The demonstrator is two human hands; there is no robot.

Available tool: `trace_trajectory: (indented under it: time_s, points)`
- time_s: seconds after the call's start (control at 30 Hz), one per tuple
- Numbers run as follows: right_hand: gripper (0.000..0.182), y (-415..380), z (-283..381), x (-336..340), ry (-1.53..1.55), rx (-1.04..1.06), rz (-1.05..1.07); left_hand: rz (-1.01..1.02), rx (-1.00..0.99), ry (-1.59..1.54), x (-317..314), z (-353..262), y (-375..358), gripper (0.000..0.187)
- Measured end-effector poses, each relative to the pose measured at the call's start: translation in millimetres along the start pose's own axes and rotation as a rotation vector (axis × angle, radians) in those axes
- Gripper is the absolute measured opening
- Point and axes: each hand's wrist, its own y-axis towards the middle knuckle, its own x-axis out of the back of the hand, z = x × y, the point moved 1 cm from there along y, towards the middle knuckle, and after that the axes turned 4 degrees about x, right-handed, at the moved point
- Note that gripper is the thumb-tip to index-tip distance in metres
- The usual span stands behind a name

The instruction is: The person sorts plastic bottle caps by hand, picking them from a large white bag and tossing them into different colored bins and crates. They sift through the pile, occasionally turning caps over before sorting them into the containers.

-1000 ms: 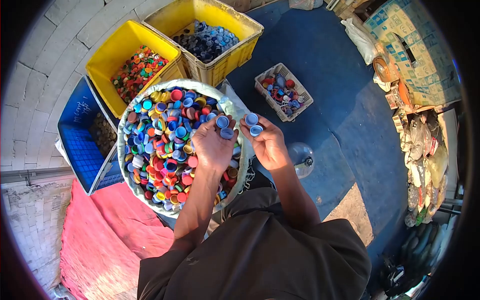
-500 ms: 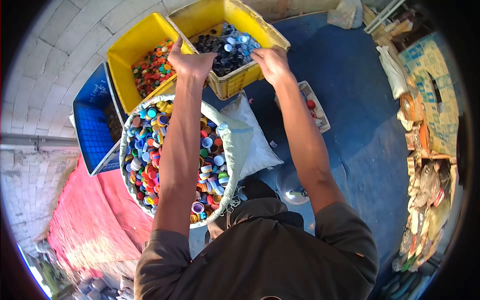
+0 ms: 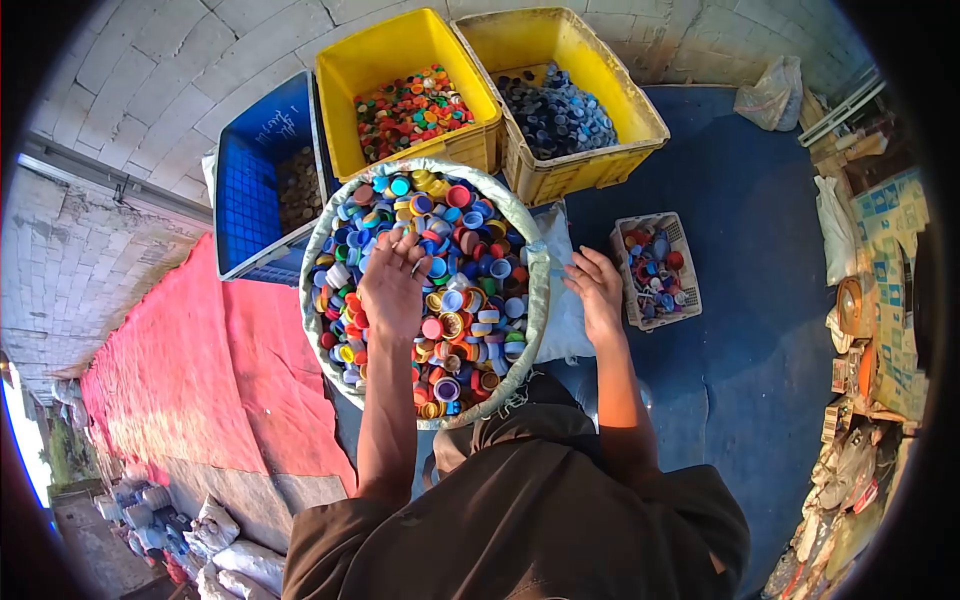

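Observation:
A round, pale green sack (image 3: 540, 275) filled with mixed coloured plastic bottle caps (image 3: 465, 265) stands in front of me, its rim rolled outward. My left hand (image 3: 393, 288) is over the caps, left of the sack's middle, fingers loosely bent and apart. Just outside the sack's right rim hovers my right hand (image 3: 598, 290), its fingers slightly curled with nothing visible in them. Beneath that hand lies a white bag (image 3: 560, 325), partly hidden by the sack.
Behind the sack are a yellow crate (image 3: 345, 95) with red, orange and green caps, another yellow crate (image 3: 625, 100) with blue and black caps, and a blue crate (image 3: 245, 210) at left. A white basket (image 3: 685, 250) of caps stands right. Red sheeting (image 3: 180, 370) covers the left floor.
Both hands have drawn back from the yellow crates toward me, the left now over the sack, the right beside its rim. The camera view has shifted, showing the crates farther right.

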Motion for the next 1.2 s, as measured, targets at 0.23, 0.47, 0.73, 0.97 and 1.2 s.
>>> trace_trajectory:
  time_s: [0.23,0.47,0.73,0.97,1.2]
  points:
    - [0.041,-55,-19,-51,-0.753,0.587,-0.057,-0.16,-0.023,0.109,46,-18,-86,0.013]
    - [0.041,-95,-26,-104,-0.822,0.678,0.008,-0.291,-0.092,0.292,105,-25,-137,0.013]
    - [0.045,-122,-37,-135,-1.093,0.779,0.026,-0.254,-0.203,0.552,114,-15,-153,0.017]
    - [0.056,-109,-41,-139,-1.114,0.784,0.049,-0.217,-0.188,0.655,115,-26,-137,0.014]
    - [0.065,-96,-29,-146,-1.157,0.904,0.078,-0.213,-0.183,0.748,117,-15,-133,0.013]
